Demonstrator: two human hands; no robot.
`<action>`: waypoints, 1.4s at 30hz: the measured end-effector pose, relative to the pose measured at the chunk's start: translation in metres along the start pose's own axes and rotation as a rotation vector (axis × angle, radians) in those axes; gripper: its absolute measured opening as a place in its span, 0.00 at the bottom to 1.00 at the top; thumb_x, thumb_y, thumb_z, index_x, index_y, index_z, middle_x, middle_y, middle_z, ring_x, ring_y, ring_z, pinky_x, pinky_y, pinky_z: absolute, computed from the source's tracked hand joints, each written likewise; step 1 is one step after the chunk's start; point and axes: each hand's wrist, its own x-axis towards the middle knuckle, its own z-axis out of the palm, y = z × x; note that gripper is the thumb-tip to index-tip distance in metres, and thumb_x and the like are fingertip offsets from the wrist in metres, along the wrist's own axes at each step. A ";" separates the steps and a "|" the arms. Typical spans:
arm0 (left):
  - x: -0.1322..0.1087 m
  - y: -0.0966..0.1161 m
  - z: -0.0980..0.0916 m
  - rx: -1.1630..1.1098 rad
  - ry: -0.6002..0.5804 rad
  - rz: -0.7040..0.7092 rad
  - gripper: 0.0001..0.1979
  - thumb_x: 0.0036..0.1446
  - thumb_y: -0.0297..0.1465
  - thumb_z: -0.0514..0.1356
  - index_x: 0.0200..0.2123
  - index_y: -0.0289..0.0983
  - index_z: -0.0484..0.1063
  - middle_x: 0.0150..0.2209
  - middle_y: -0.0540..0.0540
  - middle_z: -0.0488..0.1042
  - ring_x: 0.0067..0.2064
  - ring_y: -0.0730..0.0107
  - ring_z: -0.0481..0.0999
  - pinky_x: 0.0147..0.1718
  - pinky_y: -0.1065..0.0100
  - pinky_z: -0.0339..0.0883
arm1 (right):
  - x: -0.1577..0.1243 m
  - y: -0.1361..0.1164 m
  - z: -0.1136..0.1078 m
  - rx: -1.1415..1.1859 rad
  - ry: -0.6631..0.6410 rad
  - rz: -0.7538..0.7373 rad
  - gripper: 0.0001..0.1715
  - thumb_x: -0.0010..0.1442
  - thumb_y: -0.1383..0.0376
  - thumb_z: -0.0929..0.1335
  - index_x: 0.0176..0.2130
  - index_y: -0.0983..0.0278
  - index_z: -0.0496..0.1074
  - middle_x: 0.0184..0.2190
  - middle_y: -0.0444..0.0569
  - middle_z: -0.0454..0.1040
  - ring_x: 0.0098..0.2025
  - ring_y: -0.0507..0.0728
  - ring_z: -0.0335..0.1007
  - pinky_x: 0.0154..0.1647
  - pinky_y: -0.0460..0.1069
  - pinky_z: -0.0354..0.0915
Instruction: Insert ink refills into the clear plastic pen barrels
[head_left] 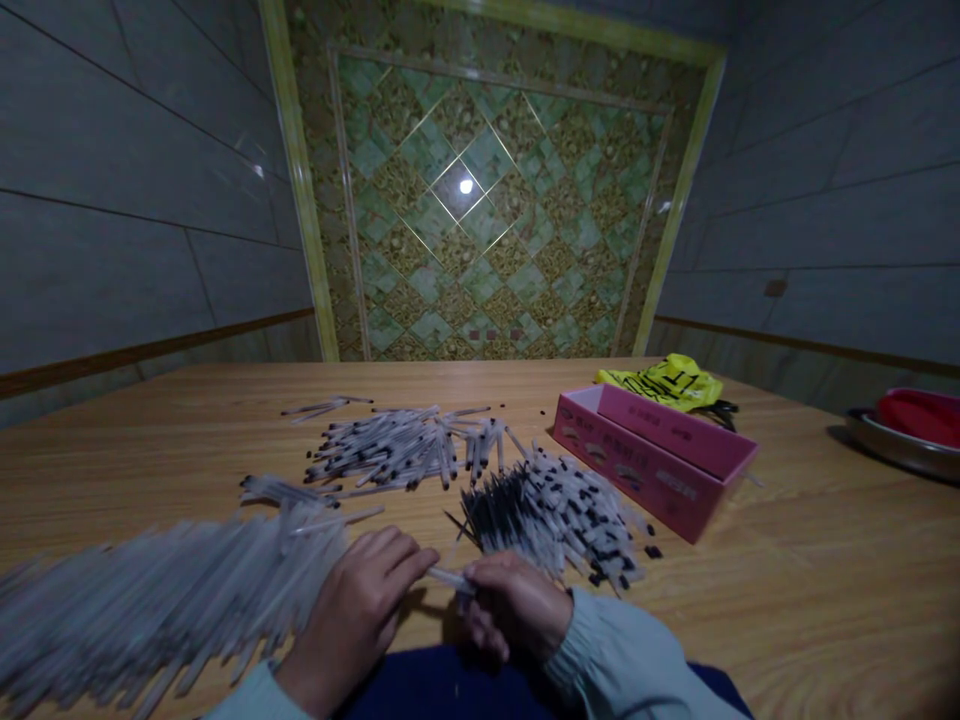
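Note:
A thin, whitish translucent tube [450,578] spans the gap between my hands near the table's front edge. My left hand [369,598] pinches its left end between thumb and fingers. The fingers of my right hand [517,603] are closed round its other end, hiding that part. Left of my left hand lies a wide heap of similar translucent tubes [172,590]. Just beyond my right hand is a pile of dark, thin sticks [499,510]. Beside it, short whitish pieces with black ends [581,505] are heaped together.
Farther back lies a pile of black-ended tubes [386,445]. A pink open box [645,455] stands at the right, with a yellow bag [667,382] behind it. A metal tray [900,448] holding something red sits at the far right of the wooden table [817,570].

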 end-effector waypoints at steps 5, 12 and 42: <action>0.004 0.006 -0.005 0.024 0.070 0.059 0.11 0.55 0.24 0.52 0.40 0.38 0.68 0.33 0.45 0.71 0.35 0.63 0.66 0.33 0.62 0.57 | -0.005 -0.003 0.000 0.230 -0.144 0.193 0.22 0.58 0.52 0.59 0.24 0.66 0.63 0.11 0.39 0.59 0.07 0.44 0.44 0.07 0.40 0.43; 0.004 0.009 -0.005 0.055 -0.013 0.025 0.08 0.54 0.23 0.51 0.29 0.39 0.67 0.25 0.49 0.68 0.29 0.66 0.65 0.28 0.65 0.51 | -0.010 -0.005 -0.001 0.005 -0.150 -0.016 0.25 0.48 0.47 0.68 0.23 0.67 0.64 0.12 0.38 0.58 0.11 0.43 0.42 0.11 0.41 0.39; 0.008 -0.017 0.003 -1.289 0.352 -0.929 0.21 0.47 0.39 0.62 0.42 0.34 0.66 0.32 0.44 0.75 0.33 0.63 0.77 0.31 0.63 0.71 | -0.026 -0.036 -0.081 -1.254 1.062 -0.563 0.13 0.58 0.64 0.62 0.40 0.62 0.72 0.39 0.50 0.70 0.40 0.56 0.66 0.39 0.47 0.59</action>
